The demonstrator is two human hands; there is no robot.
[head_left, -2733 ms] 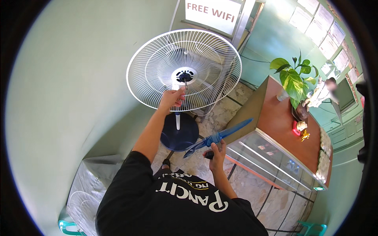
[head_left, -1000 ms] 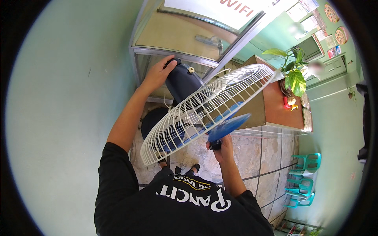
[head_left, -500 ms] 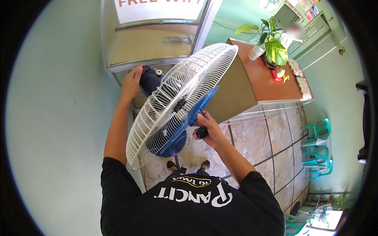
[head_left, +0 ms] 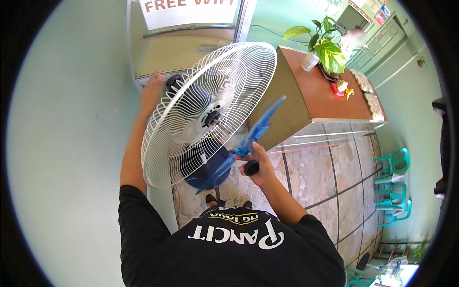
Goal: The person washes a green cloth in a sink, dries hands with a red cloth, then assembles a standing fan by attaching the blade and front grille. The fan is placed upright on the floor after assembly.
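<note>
A white wire fan guard [head_left: 162, 158] stands tilted in front of me, its centre showing a black hub with a thin bare shaft [head_left: 221, 126]. Part of a dark motor housing [head_left: 174, 83] shows behind its upper left rim. My left hand [head_left: 152, 93], blurred by motion, is beside that housing with fingers stretched upward, apparently apart from it. In my right hand [head_left: 262, 167] are a blue fan blade [head_left: 256, 135], off the shaft, and a black round knob [head_left: 251, 167] under the fingers. The fan's dark blue base [head_left: 210, 179] shows below the guard, partly hidden by the blade.
A glass-fronted cabinet [head_left: 186, 52] with a white sign stands ahead, against the left wall. Right of it, a brown-topped counter [head_left: 306, 91] carries a potted plant [head_left: 330, 55] and small ornaments. Green plastic chairs [head_left: 393, 193] line the right wall. A person [head_left: 353, 43] is beyond the counter.
The blue blade has moved right, away from the guard, with my right hand. The guard has turned to face me more. My left hand has come off the motor housing.
</note>
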